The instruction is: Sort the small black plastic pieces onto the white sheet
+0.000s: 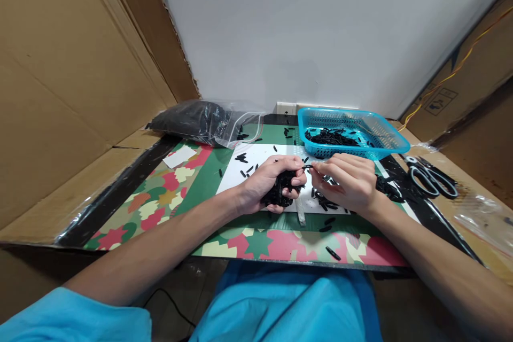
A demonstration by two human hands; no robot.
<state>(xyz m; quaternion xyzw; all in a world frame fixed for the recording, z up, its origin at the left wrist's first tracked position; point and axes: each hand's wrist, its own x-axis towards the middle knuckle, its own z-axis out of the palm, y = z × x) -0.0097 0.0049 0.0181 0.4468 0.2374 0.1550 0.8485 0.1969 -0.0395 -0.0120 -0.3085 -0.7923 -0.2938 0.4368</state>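
In the head view, my left hand is closed around a bunch of small black strip-like pieces, with the thumb and forefinger pinched at the top. Close beside it, my right hand pinches a thin black piece that spans the gap between the fingertips of both hands. Both hands are over a white sheet strewn with loose black pieces. What the small pieces are cannot be made out. A pale narrow strip lies below my left hand.
A blue perforated basket holding black pieces stands behind my right hand. At the back left lies a clear zip bag full of black material. Grey-handled scissors rest on the right. Cardboard rises on the left.
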